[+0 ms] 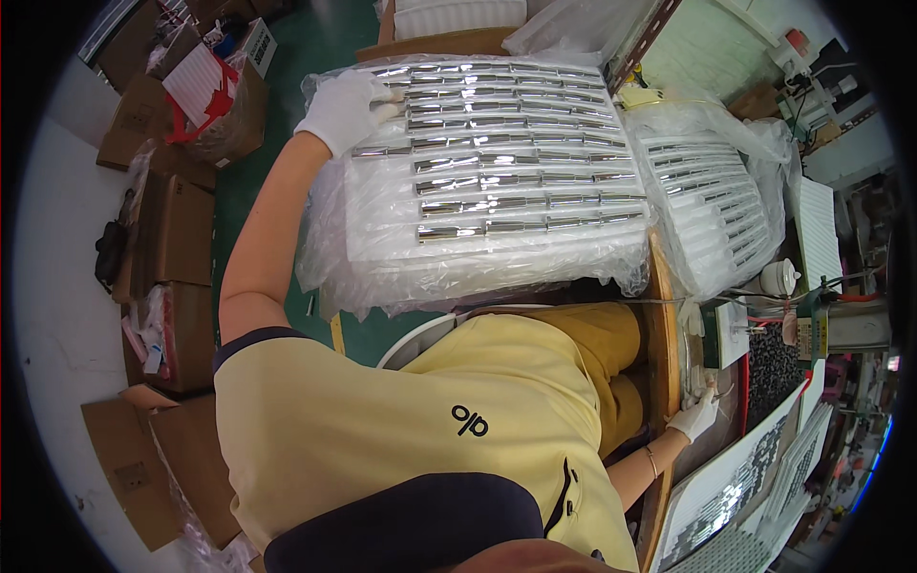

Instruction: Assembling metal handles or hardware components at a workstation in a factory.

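Observation:
My left hand [346,112], in a white glove, reaches to the left ends of the shiny metal tubes [497,160]. Its fingers close around the end of one tube in the upper rows. The tubes lie in several rows on a white ridged foam tray [382,224] wrapped in clear plastic. One tube [382,152] juts out to the left of the others. Far to the right, my gloved right hand [695,418] rests low by the workbench [661,325]. Its fingers are drawn together at a small thin piece that I cannot make out.
Another plastic-wrapped tray of tubes [702,181] stands to the right. Beyond my right hand are a bin of dark granules [772,368] and a white panel with shiny pieces [726,497]. Cardboard boxes [181,229] line the left wall. A white-rimmed stool [411,339] is beneath me.

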Available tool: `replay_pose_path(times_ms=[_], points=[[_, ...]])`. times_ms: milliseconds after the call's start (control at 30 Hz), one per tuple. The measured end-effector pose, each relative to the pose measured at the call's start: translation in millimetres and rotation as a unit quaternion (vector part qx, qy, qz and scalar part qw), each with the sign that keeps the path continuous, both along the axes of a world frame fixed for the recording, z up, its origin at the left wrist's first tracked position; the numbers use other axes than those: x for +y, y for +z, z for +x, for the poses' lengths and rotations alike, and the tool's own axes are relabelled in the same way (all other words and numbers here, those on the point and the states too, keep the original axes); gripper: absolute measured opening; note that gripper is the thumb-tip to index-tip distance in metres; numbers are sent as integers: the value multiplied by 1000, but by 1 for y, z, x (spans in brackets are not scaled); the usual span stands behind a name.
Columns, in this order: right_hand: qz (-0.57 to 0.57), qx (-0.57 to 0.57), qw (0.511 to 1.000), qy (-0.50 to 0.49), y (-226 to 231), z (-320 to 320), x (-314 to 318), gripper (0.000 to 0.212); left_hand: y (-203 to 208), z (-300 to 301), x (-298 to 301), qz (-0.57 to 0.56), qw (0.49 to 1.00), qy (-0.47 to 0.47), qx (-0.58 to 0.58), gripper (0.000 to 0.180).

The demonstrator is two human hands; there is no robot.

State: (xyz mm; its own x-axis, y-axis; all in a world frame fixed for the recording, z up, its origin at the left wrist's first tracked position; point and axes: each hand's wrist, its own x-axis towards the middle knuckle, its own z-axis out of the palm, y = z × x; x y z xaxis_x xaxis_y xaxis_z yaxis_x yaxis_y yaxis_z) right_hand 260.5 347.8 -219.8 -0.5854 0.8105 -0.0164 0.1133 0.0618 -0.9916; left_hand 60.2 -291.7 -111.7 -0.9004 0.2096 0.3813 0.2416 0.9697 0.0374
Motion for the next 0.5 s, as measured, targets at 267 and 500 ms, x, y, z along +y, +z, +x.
replay_pose_path(times_ms=[267,500], points=[[-18,14,1000,8,4,2,-4,24,5,-19,-7,44,994,29,-96,17],[-12,13,1000,-4,3,2,-3,23,23,-15,-1,-49,993,90,-57,11]])
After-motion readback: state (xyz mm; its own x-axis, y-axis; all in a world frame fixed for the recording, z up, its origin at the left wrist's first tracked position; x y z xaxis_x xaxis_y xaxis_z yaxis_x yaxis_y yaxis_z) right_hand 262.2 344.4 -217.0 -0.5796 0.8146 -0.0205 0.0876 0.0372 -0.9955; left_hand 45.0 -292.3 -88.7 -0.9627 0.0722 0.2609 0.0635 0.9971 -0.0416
